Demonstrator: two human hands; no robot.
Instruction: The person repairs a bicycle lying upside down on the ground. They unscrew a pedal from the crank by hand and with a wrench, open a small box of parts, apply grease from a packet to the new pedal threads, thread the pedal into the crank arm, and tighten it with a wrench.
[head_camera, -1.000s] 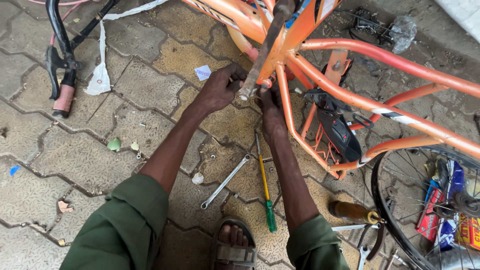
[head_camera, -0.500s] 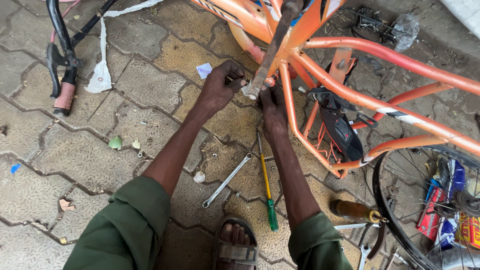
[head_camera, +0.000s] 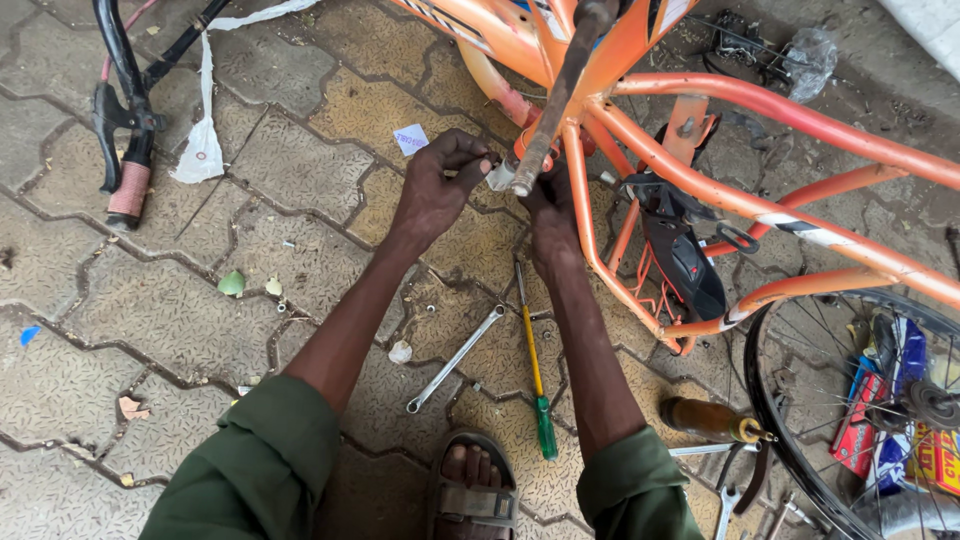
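An orange bicycle frame (head_camera: 760, 210) lies upside down on the paving. A dark rusty tube (head_camera: 560, 95) slants down from the frame to a pale metal end piece (head_camera: 503, 175). My left hand (head_camera: 440, 190) pinches that end piece with its fingertips. My right hand (head_camera: 545, 215) grips the lower end of the tube from below, beside an orange frame bar. On the ground between my forearms lie a silver spanner (head_camera: 455, 358) and a screwdriver (head_camera: 533, 365) with a yellow shaft and a green handle.
A black saddle (head_camera: 685, 255) hangs under the frame. A spoked wheel (head_camera: 850, 420) with coloured packets lies at the lower right, with a brown-handled tool (head_camera: 710, 420) and spanners nearby. Black handlebars (head_camera: 125, 130) lie at the top left. My sandalled foot (head_camera: 470, 485) is at the bottom.
Both hands have stayed at the lower end of the tube; the left fingers have shifted slightly on the end piece. The view has moved a little.
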